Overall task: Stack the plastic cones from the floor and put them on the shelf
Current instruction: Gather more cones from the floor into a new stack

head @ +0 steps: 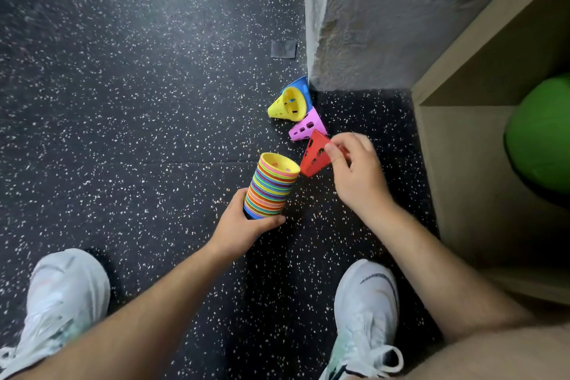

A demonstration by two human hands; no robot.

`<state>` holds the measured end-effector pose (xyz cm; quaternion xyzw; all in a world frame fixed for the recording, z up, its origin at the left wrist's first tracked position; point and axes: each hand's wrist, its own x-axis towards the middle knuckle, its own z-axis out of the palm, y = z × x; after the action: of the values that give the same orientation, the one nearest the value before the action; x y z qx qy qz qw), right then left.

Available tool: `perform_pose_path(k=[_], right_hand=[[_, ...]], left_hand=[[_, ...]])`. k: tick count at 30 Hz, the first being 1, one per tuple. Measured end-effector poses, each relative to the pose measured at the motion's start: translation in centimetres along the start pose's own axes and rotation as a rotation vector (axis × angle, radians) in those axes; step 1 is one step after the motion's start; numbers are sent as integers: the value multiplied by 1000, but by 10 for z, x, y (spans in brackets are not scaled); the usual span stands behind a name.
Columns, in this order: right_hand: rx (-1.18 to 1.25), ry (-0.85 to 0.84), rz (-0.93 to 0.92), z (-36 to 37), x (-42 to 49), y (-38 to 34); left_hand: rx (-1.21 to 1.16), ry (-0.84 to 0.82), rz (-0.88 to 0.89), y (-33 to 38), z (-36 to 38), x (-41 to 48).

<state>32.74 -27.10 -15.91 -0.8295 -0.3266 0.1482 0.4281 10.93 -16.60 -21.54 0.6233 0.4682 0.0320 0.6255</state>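
**Head view: stack in L hand, red cone in R hand**

Ref = stack. Nearest cam are white shoes on the speckled black floor (pixel 138 102): L shoe (pixel 61 302) below-left of stack, R shoe (pixel 367 311) below-right.

L hand (pixel 243 225) grips stack of nested multicolour cones (pixel 271 185) round its lower end, fingers curled under. Stack is tilted, yellow mouth up; can't tell if base touches floor.

R hand (pixel 357 170), just right of stack, pinches red cone (pixel 313 154) w/ thumb + fingers. Cone's lower edge is just beside stack mouth, contact unclear.

Beyond stack, up-right, loose on floor in a row: pink cone (pixel 308 126) on its side, then yellow cone (pixel 287 105) on its side, then blue cone (pixel 300 86) at the corner of the grey wall (pixel 370 25). Grey tape patch (pixel 283 49) lies farther out.

Wooden shelf (pixel 462 163) stands well right of stack, green ball (pixel 543 133) inside.
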Motion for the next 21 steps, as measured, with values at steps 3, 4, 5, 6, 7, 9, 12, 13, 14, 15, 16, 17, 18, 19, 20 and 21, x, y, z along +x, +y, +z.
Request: perform_pose_path(k=[3,4,5,6,7,9,12,13,14,15,16,17,18,19,20,21], right_hand=[[44,74,-141,-10,9,-19],[44,87,-179,-11,11,-23],[48,83,-212,-12,12,-27],[57,51,-236,-13,14,-29],[70,-8,-253,-12,16,-30],[106,-117,-249,-9,21,-27],[115,-11,-105,2,41,-7],[55,16,-31,6,51,2],[-28,-4,40,10,61,10],[-111,-56,95,14,71,18],[-172,-105,127,18,79,24],[-198,-135,140,22,85,30],[-202,-151,145,25,90,33],[-206,-164,142,27,94,35],[-216,-179,136,28,96,37],[-223,-191,127,29,98,38]], left_hand=[[-6,-4,14,6,8,4],[-6,-5,16,9,11,6],[-5,-6,20,11,13,7],[-9,-8,25,13,15,9],[-16,-10,31,16,17,11],[-26,-10,36,21,20,15],[-65,-14,36,26,20,22],[-70,-14,35,28,20,25],[-70,-12,33,30,19,28],[-71,-12,30,32,19,30],[-72,-14,29,33,19,32],[-69,-14,30,35,18,35],[-64,-15,33,37,17,36],[-61,-14,36,38,17,37],[-64,-12,36,39,17,39],[-66,-9,37,39,17,39]])
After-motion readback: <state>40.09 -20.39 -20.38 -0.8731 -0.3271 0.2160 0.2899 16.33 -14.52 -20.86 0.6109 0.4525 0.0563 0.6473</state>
